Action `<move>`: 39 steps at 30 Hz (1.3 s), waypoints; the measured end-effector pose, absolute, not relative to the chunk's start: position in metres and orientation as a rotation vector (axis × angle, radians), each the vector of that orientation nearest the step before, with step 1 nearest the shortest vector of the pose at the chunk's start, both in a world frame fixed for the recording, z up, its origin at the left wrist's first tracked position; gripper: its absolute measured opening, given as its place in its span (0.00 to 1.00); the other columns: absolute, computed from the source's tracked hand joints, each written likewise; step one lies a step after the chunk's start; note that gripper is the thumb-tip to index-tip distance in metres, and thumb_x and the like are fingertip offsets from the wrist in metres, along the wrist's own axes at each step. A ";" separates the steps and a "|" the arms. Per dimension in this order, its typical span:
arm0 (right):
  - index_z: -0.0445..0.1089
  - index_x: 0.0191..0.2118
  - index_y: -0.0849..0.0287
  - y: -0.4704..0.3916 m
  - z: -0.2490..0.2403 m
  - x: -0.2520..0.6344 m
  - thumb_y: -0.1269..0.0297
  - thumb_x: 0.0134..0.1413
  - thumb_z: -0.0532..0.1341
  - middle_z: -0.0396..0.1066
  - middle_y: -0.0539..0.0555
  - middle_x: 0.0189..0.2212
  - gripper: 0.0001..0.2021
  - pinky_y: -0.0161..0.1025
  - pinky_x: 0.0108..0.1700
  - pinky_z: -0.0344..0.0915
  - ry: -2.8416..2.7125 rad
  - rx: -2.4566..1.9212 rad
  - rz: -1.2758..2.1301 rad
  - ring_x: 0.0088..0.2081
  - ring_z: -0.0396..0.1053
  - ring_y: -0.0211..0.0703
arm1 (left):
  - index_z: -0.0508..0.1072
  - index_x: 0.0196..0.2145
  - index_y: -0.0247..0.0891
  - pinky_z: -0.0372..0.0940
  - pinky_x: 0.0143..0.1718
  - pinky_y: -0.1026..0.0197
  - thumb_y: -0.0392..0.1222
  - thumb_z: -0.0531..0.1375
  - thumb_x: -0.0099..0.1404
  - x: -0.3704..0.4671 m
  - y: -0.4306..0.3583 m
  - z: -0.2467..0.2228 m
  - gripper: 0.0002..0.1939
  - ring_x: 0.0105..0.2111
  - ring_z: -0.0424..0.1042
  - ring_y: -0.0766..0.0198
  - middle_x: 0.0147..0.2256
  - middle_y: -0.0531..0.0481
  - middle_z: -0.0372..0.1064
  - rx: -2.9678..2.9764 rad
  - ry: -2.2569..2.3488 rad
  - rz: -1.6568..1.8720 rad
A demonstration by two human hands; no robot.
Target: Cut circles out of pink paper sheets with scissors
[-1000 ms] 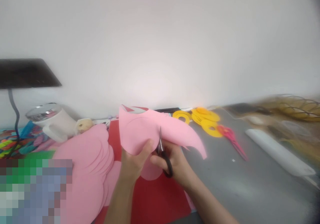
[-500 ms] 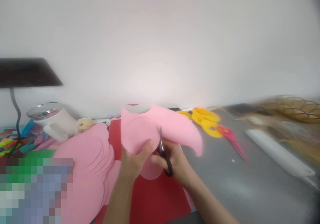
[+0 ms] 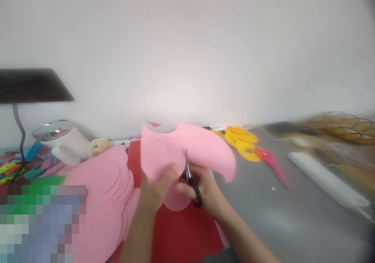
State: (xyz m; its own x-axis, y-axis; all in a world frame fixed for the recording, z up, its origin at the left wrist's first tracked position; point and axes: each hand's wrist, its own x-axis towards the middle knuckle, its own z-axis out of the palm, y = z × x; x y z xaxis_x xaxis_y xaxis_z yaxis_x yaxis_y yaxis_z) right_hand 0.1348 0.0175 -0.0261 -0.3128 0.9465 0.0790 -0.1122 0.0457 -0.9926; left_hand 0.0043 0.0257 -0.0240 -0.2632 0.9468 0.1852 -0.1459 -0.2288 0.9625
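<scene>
My left hand (image 3: 156, 188) pinches the lower edge of a pink paper sheet (image 3: 202, 145), thumb on top. A curved outline is marked on the sheet, and a rounded gap shows at its top left. In my right hand (image 3: 202, 186) are black-handled scissors (image 3: 192, 183), their blades at the paper just right of the left thumb. The sheet's right part hangs out in a curl. Below the hands, a rounded pink piece (image 3: 177, 198) lies over red paper (image 3: 184, 235).
Pink cut shapes (image 3: 99, 200) are piled at the left, near a white mug (image 3: 72, 145). Yellow paper shapes (image 3: 241, 142) and pink scissors (image 3: 274, 165) lie right of the sheet. Farther right is a long white object (image 3: 326, 179). A dark panel (image 3: 33, 85) stands at upper left.
The pink sheet has shifted and turned slightly to the left, and its curled right end has moved a little left. The scissors' tips have also moved slightly left. Both hands keep their hold.
</scene>
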 end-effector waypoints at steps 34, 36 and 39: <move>0.63 0.25 0.57 0.014 -0.027 0.130 0.47 0.39 0.70 0.56 0.45 0.19 0.21 0.33 0.23 0.54 -1.351 -0.996 1.409 0.23 0.53 0.35 | 0.75 0.33 0.37 0.71 0.33 0.60 0.46 0.69 0.51 0.017 0.019 -0.020 0.14 0.32 0.74 0.59 0.29 0.50 0.73 1.002 1.197 1.644; 0.62 0.25 0.57 0.014 -0.027 0.130 0.48 0.39 0.71 0.56 0.45 0.19 0.21 0.32 0.23 0.54 -1.349 -1.001 1.413 0.23 0.53 0.35 | 0.74 0.32 0.37 0.71 0.31 0.60 0.46 0.70 0.50 0.017 0.020 -0.020 0.14 0.31 0.74 0.59 0.28 0.51 0.72 1.006 1.193 1.637; 0.61 0.24 0.57 0.014 -0.025 0.130 0.47 0.38 0.70 0.55 0.45 0.19 0.21 0.32 0.23 0.54 -1.351 -1.016 1.414 0.23 0.52 0.35 | 0.74 0.32 0.38 0.70 0.31 0.60 0.45 0.70 0.50 0.016 0.020 -0.020 0.13 0.30 0.74 0.60 0.28 0.51 0.71 1.000 1.193 1.629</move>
State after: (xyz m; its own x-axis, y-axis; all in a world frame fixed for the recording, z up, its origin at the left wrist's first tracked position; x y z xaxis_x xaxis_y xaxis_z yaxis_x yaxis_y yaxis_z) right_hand 0.1300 0.0143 -0.0250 -0.2536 0.9670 0.0233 -0.0676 0.0063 -0.9977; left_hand 0.0159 0.0204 -0.0203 -0.3096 0.9442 0.1125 -0.1777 -0.1737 0.9686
